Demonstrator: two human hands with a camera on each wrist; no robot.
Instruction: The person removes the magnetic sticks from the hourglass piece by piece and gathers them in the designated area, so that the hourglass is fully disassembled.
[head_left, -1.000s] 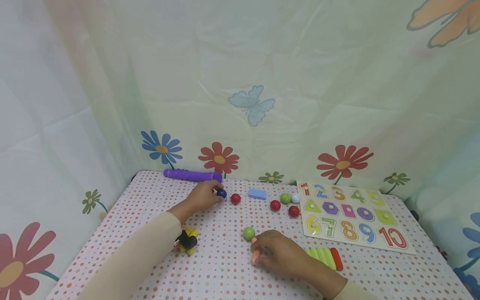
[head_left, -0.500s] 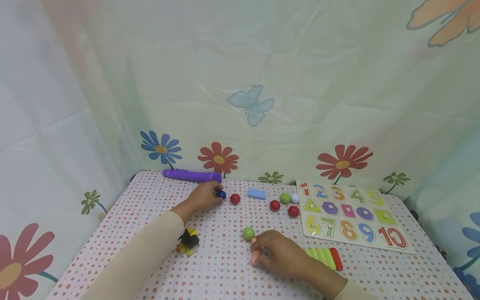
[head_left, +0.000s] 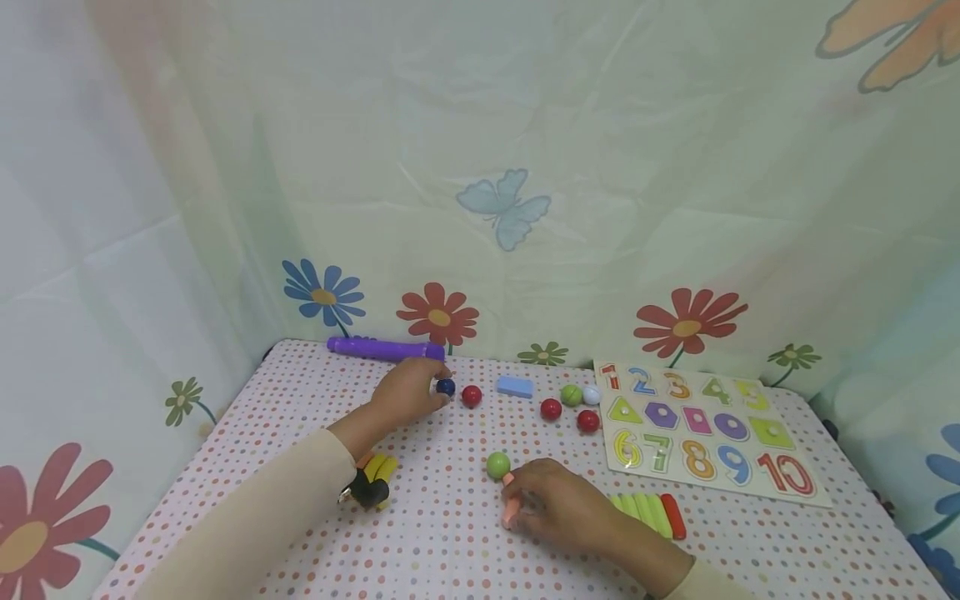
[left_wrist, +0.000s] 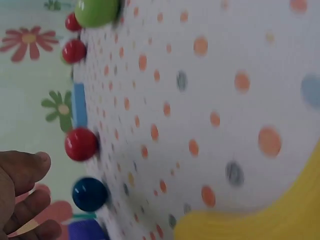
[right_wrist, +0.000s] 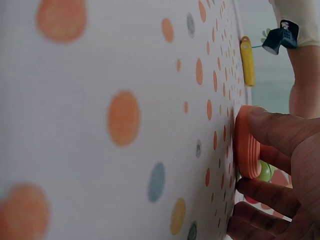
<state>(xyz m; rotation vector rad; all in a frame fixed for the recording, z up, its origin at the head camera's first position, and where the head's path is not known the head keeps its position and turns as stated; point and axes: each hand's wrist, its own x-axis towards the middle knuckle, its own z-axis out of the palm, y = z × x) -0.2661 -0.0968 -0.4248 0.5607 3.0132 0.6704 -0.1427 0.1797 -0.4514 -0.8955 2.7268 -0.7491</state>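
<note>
In the head view my left hand [head_left: 408, 392] is at the back left, beside a dark blue ball [head_left: 446, 387]. The left wrist view shows its fingers extended and apart, with a visible gap to the blue ball [left_wrist: 90, 194] on the table. A red ball [head_left: 472, 396] lies just right of the blue one. My right hand [head_left: 562, 508] pinches an orange ridged bar [right_wrist: 247, 142] by its ends, thumb on one and a finger at the other. The bar stands on edge close over the cloth. A green ball [head_left: 498, 465] sits just beyond it.
Yellow bars [head_left: 382, 471] lie under my left wrist; lime bars [head_left: 645, 512] and a red bar [head_left: 672, 517] lie beside my right wrist. A purple tube [head_left: 386, 349], blue block [head_left: 515, 387], several balls and a number puzzle board [head_left: 720, 487] line the back.
My left forearm has shifted slightly left, uncovering more of the yellow bars. The left hand stays by the blue ball, and the right hand keeps its pinch on the orange bar.
</note>
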